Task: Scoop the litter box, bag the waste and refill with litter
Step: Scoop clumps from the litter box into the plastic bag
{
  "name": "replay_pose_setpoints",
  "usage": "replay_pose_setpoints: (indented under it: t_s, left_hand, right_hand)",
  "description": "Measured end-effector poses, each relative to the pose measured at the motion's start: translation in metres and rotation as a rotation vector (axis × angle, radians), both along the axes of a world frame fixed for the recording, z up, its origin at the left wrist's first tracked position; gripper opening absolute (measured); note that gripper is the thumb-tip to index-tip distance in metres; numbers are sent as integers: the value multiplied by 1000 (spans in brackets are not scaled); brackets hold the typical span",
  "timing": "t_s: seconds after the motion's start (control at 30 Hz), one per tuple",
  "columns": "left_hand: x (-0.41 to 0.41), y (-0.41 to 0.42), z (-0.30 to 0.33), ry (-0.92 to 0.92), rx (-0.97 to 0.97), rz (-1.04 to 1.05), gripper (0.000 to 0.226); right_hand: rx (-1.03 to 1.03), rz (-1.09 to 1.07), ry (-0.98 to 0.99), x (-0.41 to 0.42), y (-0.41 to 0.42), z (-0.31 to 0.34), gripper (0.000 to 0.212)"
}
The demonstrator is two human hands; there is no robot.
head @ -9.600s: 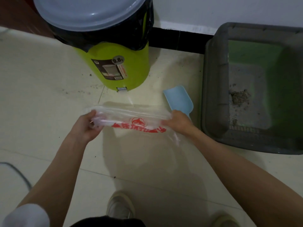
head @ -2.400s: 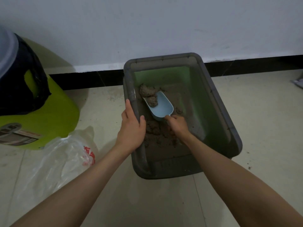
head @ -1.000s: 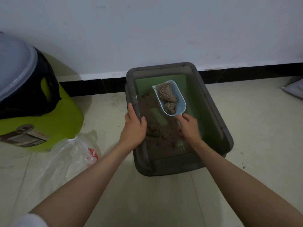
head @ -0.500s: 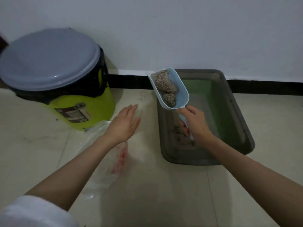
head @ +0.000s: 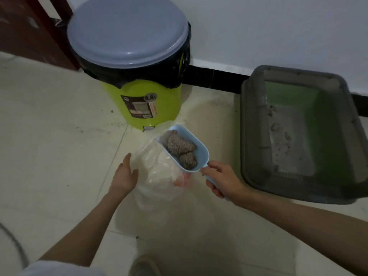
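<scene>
My right hand [head: 223, 181] grips the handle of a light blue scoop [head: 201, 150] that carries clumps of litter waste [head: 180, 148]. The loaded scoop hovers over a clear plastic bag [head: 159, 176] with red print, which lies on the floor. My left hand [head: 124, 176] is spread with straight fingers just left of the bag, at its edge. The grey litter box [head: 251, 136] with a green inside sits at the right against the wall, with only a thin remnant of litter on its bottom.
A lime-green pedal bin [head: 147, 96] with a grey lid and black liner stands just behind the bag. A dark wooden door frame [head: 29, 30] is at the far left. My shoe [head: 144, 265] shows at the bottom edge. Litter crumbs dot the tiled floor.
My right hand has carried the loaded scoop out of the litter box and left, over the bag. My left hand has let go of the box rim and come down beside the bag.
</scene>
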State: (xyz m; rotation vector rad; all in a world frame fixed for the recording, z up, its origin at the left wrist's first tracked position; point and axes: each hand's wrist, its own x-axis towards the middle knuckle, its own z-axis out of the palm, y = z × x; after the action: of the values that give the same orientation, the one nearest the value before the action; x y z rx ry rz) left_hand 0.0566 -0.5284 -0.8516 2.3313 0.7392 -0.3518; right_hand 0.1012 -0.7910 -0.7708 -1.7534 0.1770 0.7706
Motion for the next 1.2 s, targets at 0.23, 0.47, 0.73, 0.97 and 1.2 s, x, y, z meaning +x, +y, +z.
replay_pose_setpoints:
  t_s: [0.23, 0.47, 0.73, 0.97, 1.2]
  left_hand:
    - [5, -22, -5, -46, -200, 92, 55]
    - [24, -53, -4, -39, -354, 57, 58]
    - [33, -62, 0, -80, -234, 3, 39]
    - [27, -45, 18, -183, -132, 38, 37]
    - [63, -88, 61, -357, -17, -264, 41]
  right_hand:
    - [-339, 275, -10, -2, 10, -10, 23]
    - [-716, 630, -140, 38, 14, 33, 23]
    - [-1143, 900, -461, 49, 22, 66, 36]
    - [-1109, 816, -510, 57, 2, 88, 31]
    - [-762, 343, -514, 82, -64, 107, 32]
